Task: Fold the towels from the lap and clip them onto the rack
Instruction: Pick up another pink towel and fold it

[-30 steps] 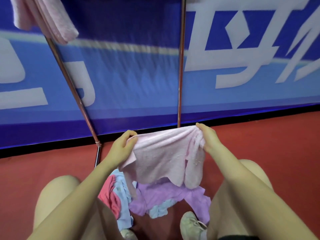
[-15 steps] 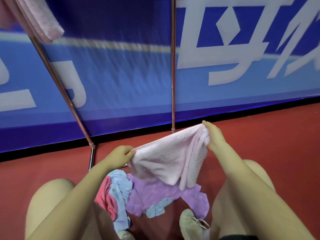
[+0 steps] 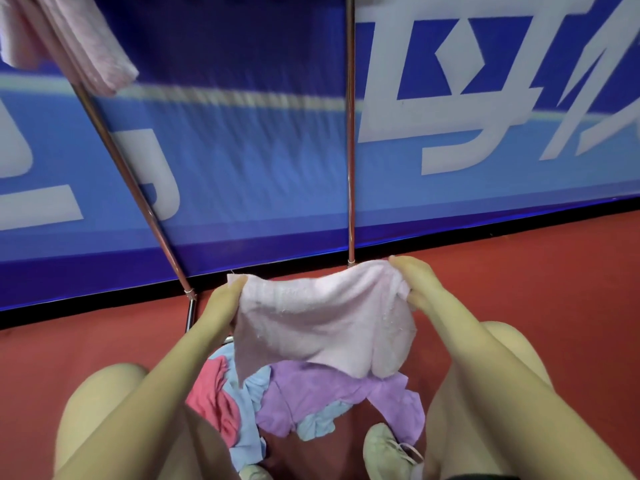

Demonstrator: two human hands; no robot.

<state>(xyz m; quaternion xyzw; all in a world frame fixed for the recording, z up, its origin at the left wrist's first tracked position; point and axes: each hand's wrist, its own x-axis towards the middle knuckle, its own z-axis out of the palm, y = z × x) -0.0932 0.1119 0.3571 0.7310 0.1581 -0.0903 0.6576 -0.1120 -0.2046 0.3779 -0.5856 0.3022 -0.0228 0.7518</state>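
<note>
I see the pale pink towel [image 3: 322, 320] held up in the air over the lap, stretched between both hands, its lower edge hanging loose. My left hand [image 3: 221, 303] pinches its left top corner, and my right hand [image 3: 415, 285] grips the bunched right top corner. Beneath it, between the knees, lie a purple towel [image 3: 332, 396], a light blue towel [image 3: 249, 410] and a red towel [image 3: 214, 393]. Farther off, the rack's metal poles [image 3: 350, 133] rise from the red floor [image 3: 519, 271] before a blue banner [image 3: 242, 168]; another pink towel [image 3: 86, 46] hangs top left.
</note>
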